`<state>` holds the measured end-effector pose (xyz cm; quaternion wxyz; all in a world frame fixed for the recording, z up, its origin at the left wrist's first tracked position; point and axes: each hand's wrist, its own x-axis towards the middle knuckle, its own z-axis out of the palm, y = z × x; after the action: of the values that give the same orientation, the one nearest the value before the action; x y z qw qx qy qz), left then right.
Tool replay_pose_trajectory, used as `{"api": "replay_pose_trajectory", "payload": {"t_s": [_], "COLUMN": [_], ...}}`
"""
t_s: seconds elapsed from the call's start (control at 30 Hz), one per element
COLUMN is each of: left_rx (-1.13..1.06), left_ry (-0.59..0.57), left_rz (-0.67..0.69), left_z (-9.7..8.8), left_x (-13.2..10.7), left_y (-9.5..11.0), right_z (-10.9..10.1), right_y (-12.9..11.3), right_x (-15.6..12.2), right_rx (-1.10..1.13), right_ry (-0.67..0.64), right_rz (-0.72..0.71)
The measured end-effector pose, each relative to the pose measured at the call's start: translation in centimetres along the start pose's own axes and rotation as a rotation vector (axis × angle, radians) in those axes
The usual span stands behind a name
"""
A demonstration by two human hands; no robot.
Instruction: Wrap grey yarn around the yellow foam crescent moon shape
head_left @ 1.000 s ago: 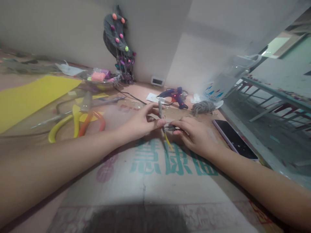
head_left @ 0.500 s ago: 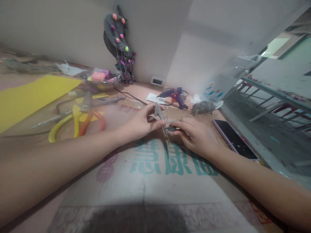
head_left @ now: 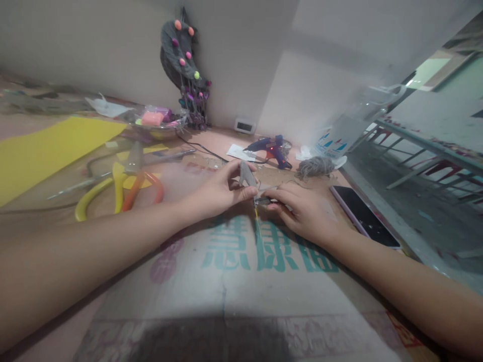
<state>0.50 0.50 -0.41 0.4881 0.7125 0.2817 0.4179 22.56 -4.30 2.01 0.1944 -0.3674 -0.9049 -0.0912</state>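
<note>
Between the thumb and fingers of my left hand is a small, bent grey piece that looks wrapped in yarn. My right hand sits close beside it, with thumb and forefinger pinching a narrow dark grey piece. Whether the two grey pieces are joined is hidden by the fingers. A thin yellow strand hangs from where they meet, above a printed cardboard sheet. Behind my right hand lies a ball of grey yarn.
A blue glue gun with a red light rests at the back. Yellow-handled and orange-handled pliers lie left, near yellow sheets. A phone is at the right edge. A grey crescent ornament leans on the wall.
The yellow strand's lower end has swung left and hangs straighter. The grey piece in my left hand has turned slightly. Both hands stay in nearly the same place.
</note>
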Motion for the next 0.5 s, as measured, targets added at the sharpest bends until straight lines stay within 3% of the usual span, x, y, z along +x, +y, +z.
{"api": "replay_pose_trajectory", "payload": {"t_s": [0.5], "left_rx": [0.029], "left_ry": [-0.029], "left_rz": [-0.003], "left_z": [-0.11], "left_x": [-0.11], "left_y": [0.17], "right_z": [-0.02], "right_y": [0.0], "right_x": [0.0], "right_rx": [0.007], "right_ry": [0.008], "right_rz": [0.006]}}
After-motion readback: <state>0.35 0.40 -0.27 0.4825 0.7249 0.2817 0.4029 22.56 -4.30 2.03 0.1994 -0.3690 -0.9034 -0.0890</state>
